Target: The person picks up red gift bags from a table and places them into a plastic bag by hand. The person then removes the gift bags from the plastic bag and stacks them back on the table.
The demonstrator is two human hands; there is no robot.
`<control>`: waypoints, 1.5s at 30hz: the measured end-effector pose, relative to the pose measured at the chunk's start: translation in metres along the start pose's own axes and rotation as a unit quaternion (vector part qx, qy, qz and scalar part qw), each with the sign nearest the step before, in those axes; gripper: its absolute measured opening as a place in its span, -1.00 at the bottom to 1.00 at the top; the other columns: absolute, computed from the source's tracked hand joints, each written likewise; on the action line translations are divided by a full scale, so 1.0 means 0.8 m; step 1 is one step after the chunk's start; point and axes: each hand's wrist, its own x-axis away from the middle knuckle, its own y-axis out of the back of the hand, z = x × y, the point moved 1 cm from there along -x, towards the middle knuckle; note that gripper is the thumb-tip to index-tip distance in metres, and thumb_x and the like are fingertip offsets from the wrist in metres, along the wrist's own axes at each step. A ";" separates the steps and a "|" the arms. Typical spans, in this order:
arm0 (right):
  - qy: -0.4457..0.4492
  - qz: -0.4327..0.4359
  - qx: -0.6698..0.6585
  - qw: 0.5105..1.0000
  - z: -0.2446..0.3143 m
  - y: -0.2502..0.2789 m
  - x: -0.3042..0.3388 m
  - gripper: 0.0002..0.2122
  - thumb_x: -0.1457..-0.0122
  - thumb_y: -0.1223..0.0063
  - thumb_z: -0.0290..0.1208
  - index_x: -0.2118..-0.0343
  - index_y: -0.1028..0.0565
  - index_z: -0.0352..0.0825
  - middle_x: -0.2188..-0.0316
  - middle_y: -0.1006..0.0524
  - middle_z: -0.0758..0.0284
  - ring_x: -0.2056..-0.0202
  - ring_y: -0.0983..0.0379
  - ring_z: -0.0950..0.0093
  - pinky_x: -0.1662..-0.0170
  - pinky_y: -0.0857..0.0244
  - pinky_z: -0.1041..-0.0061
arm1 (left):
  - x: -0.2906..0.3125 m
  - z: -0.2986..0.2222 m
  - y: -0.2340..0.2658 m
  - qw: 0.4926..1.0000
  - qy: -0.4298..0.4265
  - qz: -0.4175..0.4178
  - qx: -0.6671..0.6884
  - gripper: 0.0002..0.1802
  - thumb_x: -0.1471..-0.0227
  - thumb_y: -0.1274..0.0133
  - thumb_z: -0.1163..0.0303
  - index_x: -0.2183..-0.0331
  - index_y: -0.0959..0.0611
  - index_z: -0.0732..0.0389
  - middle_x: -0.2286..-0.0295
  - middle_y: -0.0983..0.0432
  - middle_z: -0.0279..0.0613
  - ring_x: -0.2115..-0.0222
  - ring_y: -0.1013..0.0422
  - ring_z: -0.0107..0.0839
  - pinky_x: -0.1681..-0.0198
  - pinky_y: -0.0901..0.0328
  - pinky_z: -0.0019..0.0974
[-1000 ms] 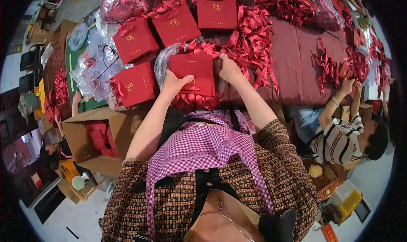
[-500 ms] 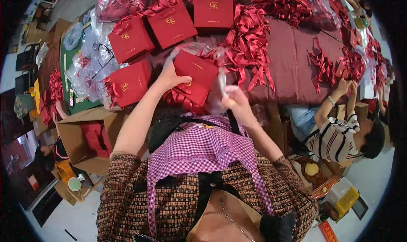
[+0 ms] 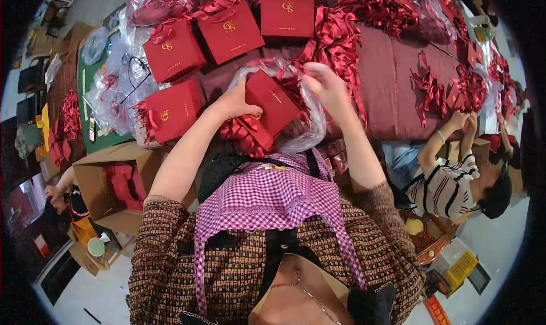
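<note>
My left hand (image 3: 234, 101) is closed on a stack of red paper gift bags (image 3: 273, 106), thumb on top and fingers hidden behind. The stack lies tilted within the mouth of a clear plastic bag (image 3: 317, 126), whose rim loops around it. Red ribbon handles (image 3: 244, 136) bunch beneath the stack's near side. My right hand (image 3: 327, 86) is at the far right of the plastic bag's rim, fingers curled in on it and slightly blurred.
Further stacks of red gift bags (image 3: 230, 34) stand along the table's far and left side. Loose red ribbons (image 3: 335, 40) lie beyond my right hand. Crumpled clear plastic (image 3: 116, 92) sits at left, above an open cardboard box (image 3: 96, 183). A person in a striped shirt (image 3: 449, 183) works at right.
My right hand has moved away from me and slightly right, up along the plastic bag. The bag's rim is now spread wider around the stack, which has turned and shifted slightly right.
</note>
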 end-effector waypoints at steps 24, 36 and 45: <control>0.191 0.237 0.070 0.950 0.169 -0.030 -0.007 -0.80 -0.10 0.01 -0.64 0.19 -0.49 -0.38 0.26 -0.53 0.29 0.20 -0.47 0.46 0.11 -0.33 0.50 | -0.028 0.023 -0.019 0.999 -0.006 0.034 -0.022 -0.12 0.40 -0.36 0.23 -0.03 -0.40 0.26 -0.01 -0.31 0.15 -0.07 -0.20 -0.06 -0.15 -0.08 -0.15; 0.255 0.190 0.360 0.877 0.000 -0.128 0.041 -0.56 -0.14 0.15 -0.50 -0.12 -0.21 -0.41 -0.08 -0.29 0.02 -0.15 -0.15 0.09 -0.20 -0.03 0.16 | -0.023 0.054 -0.004 0.993 0.044 0.091 -0.053 -0.32 0.37 -0.18 0.04 0.36 -0.58 0.53 0.41 -0.54 0.22 0.42 -0.51 -0.03 0.36 -0.38 -0.15; 0.295 0.163 0.350 0.874 -0.028 -0.122 0.034 -0.58 -0.13 0.10 -0.56 -0.10 -0.28 -0.36 -0.06 -0.31 0.03 -0.10 -0.22 0.06 -0.15 -0.11 0.18 | 0.105 0.008 0.052 0.960 0.132 -0.244 0.030 -0.69 -0.06 0.06 0.26 0.46 -0.54 0.34 0.48 -0.47 0.16 0.37 -0.44 0.06 0.32 -0.31 -0.06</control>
